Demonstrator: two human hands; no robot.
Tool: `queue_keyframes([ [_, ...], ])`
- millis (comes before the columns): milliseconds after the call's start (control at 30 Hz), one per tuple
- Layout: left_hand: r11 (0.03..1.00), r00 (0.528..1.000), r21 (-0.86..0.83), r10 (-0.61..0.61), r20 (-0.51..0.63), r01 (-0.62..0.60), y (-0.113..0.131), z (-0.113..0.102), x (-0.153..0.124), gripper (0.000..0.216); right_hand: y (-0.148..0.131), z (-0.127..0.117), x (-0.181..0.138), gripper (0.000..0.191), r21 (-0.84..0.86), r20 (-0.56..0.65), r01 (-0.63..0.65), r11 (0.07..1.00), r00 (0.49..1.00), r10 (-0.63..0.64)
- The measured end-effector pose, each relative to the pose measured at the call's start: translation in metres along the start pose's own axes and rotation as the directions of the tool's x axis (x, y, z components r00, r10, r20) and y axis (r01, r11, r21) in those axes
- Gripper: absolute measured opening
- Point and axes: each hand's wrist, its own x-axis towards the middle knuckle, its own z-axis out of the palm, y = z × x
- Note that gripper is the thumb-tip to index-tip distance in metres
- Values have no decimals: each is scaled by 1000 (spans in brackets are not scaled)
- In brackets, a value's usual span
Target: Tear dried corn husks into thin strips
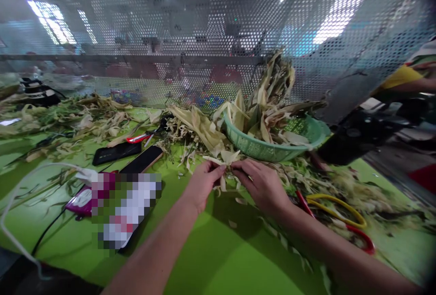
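Observation:
My left hand (203, 181) and my right hand (260, 179) meet above the green table, both with fingers pinched. Between them is a small flower-like piece of pale corn husk (229, 156), its strips splayed outward. The left thumb and fingers grip its near left side; the right fingertips press on its right side. My fingers hide the middle of the piece. Just behind the hands stands a green plastic basket (259, 146) filled with dry corn husks (264, 118). Small husk scraps (241, 200) lie on the table below.
Scissors with yellow and red handles (335, 211) lie at the right among husk shreds. On the left are phones (143, 161), a purple box (81, 199) with a white cable (20, 172), and a red cutter knife (139, 138). A perforated metal screen (190, 27) rises behind.

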Motion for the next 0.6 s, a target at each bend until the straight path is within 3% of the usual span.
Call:
queue_keyframes([
  [233,999,999,27,-41,32,40,7,-2,-4,27,6,-2,5,20,255,58,-139,957,990,128],
  [367,998,990,27,-66,127,63,11,-8,-2,29,7,0,7,20,540,147,-282,793,959,241],
  [467,998,984,20,-64,169,61,13,-11,-2,31,4,-3,8,22,629,210,-333,702,943,259],
  [533,999,990,24,-46,135,43,12,-10,-1,32,1,-6,9,22,604,202,-306,736,952,231],
  [600,999,997,46,-16,82,12,10,-8,-1,33,-2,-8,8,20,491,151,-246,836,969,197],
])
